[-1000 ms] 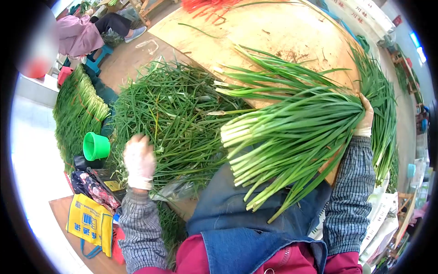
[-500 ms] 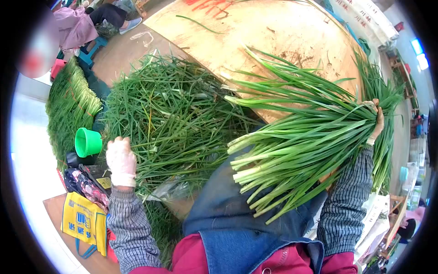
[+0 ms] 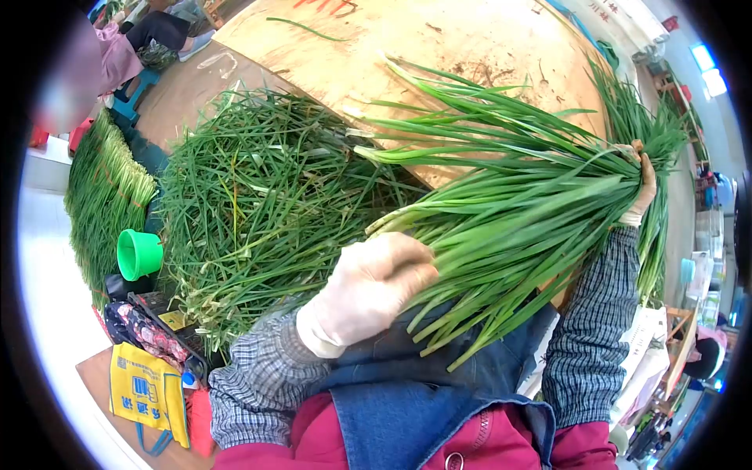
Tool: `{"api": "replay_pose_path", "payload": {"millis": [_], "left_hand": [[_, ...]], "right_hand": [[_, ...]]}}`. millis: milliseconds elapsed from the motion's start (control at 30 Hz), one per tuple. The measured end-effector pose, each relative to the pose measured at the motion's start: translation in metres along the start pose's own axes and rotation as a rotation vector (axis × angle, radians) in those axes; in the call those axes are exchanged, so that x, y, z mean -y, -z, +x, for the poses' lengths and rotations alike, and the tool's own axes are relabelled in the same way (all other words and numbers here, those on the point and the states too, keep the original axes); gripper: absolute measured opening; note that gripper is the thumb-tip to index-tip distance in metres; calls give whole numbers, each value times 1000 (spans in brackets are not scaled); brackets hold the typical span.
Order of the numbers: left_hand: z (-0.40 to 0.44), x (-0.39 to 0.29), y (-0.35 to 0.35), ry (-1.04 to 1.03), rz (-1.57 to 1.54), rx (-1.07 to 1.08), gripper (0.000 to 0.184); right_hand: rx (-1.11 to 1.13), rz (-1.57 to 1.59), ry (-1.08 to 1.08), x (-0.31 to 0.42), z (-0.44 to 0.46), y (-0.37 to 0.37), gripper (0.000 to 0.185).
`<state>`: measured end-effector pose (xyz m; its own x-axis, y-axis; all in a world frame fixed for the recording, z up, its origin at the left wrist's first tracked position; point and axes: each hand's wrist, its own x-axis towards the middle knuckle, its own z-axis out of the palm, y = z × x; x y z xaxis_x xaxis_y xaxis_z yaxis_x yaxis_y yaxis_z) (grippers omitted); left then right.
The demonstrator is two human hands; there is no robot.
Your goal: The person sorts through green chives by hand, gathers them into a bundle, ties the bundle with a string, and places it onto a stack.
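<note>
My right hand [image 3: 644,188], three o'clock, gripped garlic chives [image 3: 509,227]; left hand [image 3: 370,283], six o'clock: grip I couldn't tell. Sorting seemingly needed careful pinching.

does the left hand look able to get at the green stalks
Probably yes: the left hand is right by the green stalks, nothing seems to stand between, and the right hand grips their far end.

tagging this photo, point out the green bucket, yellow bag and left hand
Green bucket [image 3: 142,255], head view, on its wall
Yellow bag [image 3: 149,389], head view, on its printed face
Left hand [image 3: 366,285], head view, back of hand
</note>
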<state>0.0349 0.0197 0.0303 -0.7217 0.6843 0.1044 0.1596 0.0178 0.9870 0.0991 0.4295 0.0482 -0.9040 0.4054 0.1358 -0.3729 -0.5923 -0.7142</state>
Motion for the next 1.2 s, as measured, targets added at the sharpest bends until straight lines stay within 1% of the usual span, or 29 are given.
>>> {"api": "replay_pose_path", "payload": {"millis": [67, 100, 133, 167, 200, 300, 400, 433, 533, 600, 667, 733, 767, 800, 833, 867, 900, 967, 1000, 1033, 1067, 1100, 1133, 1167, 1200], "left_hand": [[6, -23, 5, 450, -272, 55, 14], [8, -23, 7, 570, -391, 65, 16], [9, -20, 8, 497, -291, 29, 18], [10, -22, 9, 538, -332, 33, 19], [11, -26, 10, 581, -374, 36, 20], [7, -27, 4, 433, -333, 69, 17], [2, -12, -4, 74, 78, -36, 14], [5, -9, -8, -86, 211, -140, 11], [5, -10, -9, -38, 379, -229, 10], [-1, -6, -4, -192, 576, -333, 7], [-24, -2, 9, -72, 496, -414, 6], [-56, -1, 38, 30, 422, -575, 7], [-74, 2, 59, 154, 525, -699, 7], [-94, 8, 84, 279, 629, -825, 8], [-124, 26, 118, 284, 1008, -771, 7], [-132, 30, 134, 285, 1383, -694, 10], [-140, 37, 136, 182, 1389, -626, 13], [-112, 19, 106, -20, 1389, -490, 22], [-89, 6, 83, -81, 1085, -448, 28], [-68, -1, 63, -187, 922, -379, 30], [-50, -6, 46, -238, 800, -285, 31], [-36, -4, 29, -295, 737, -246, 31], [-19, -11, 15, -240, 776, -166, 27], [-5, -15, 5, -222, 807, -81, 31], [6, -10, -1, -152, 839, 8, 34]], "right_hand": [[-91, -73, 30, -1, -1, -9, 15], [-76, -51, 31, -3, -1, -10, 17], [-62, -32, 33, -3, -1, -11, 19], [-49, -14, 34, -3, -1, -10, 21], [-98, -60, 50, -1, -1, -8, 22], [-221, -201, 79, 4, 1, 3, 25], [-251, -230, 99, 1, -2, -9, 24], [-265, -158, 92, 2, 0, -7, 24], [-258, -176, 74, 4, 0, -7, 24], [-262, -194, 76, 5, 0, -6, 24], [-262, -186, 83, 3, 0, -5, 24], [-262, -162, 90, 4, -1, -4, 24], [-294, -159, 117, 0, -3, -10, 24], [-205, -91, 89, 0, -3, -4, 24], [-114, -24, 59, 2, -2, 6, 23], [-23, 41, 29, 0, -2, 6, 23], [18, 53, 49, -3, -2, 6, 22], [80, 68, 32, -3, -1, 7, 23], [112, 72, 21, 0, 0, 9, 23], [-13, -32, 20, 7, -3, 14, 27], [24, -12, -1, 9, -2, 15, 27], [58, 7, -20, 12, -3, 14, 28], [89, 27, -39, 13, -3, 15, 28], [79, 66, -56, 14, -4, 14, 28], [96, 78, -57, 14, -4, 14, 28]]}}
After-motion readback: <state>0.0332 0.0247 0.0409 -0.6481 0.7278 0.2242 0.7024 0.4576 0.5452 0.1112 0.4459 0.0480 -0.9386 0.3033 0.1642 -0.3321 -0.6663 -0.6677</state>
